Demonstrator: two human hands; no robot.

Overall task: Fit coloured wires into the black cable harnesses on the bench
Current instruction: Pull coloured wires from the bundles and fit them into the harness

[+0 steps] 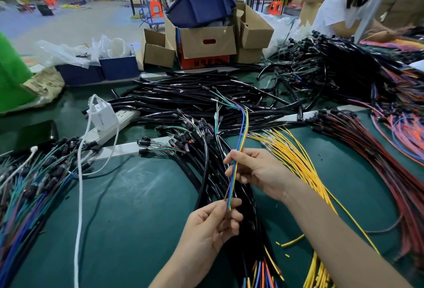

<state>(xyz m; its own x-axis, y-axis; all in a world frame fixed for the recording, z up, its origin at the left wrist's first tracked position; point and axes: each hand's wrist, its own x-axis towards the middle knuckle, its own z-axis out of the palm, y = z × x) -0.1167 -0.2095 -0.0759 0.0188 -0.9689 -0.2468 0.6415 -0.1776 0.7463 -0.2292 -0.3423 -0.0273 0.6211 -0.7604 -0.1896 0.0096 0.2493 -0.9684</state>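
A thin bundle of coloured wires [241,136], blue, yellow and green, runs up from my hands toward the black tube pile. My left hand [210,225] pinches the bundle's lower end between thumb and fingertips. Higher up, my right hand [252,170] grips the same bundle with curled fingers. Under both hands lie black cable harnesses [207,168] with coloured wire tails. Loose yellow wires [296,157] fan out to the right of my right hand.
A heap of black tubes [195,97] fills the bench's middle. A white power strip with charger [103,120] and white cord sit left. Finished harnesses [34,177] lie far left, red and black wires [376,150] right. Cardboard boxes [206,40] stand behind. Another person [339,12] works at the far right.
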